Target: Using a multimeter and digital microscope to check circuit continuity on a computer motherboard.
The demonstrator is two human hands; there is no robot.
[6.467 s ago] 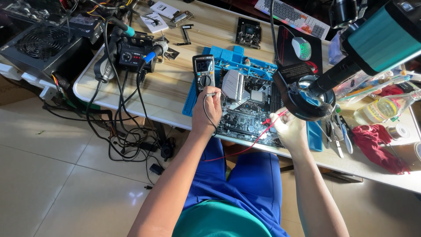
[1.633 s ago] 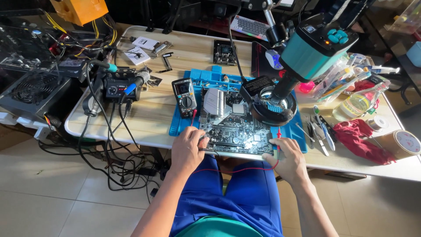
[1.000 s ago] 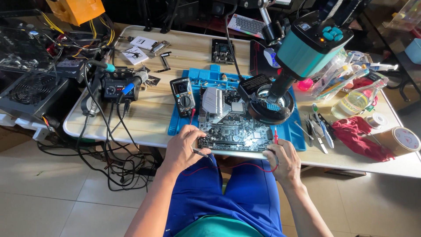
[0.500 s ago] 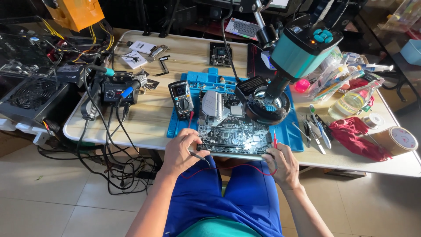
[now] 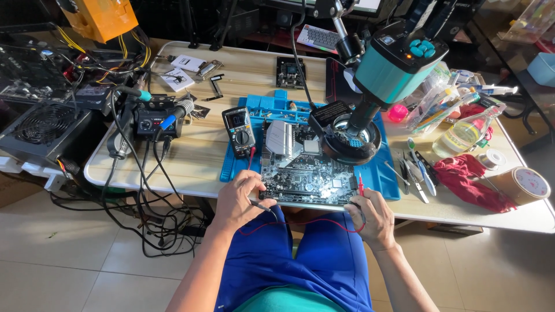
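Head view: we are holding the left hand [image 5: 240, 199] at the near edge of the circuit board [image 5: 309, 176], pinching the black probe [image 5: 261, 206]. The right hand [image 5: 373, 215] is gripping the red probe [image 5: 360, 186], tip on the board's near right corner. The board is lying on the blue mat [image 5: 381, 176] on the tabletop [image 5: 191, 156]. Probing appears under way; the multimeter [image 5: 240, 132] is standing just left. The microscope [image 5: 378, 81] is overhanging the board's far side, crowding access there.
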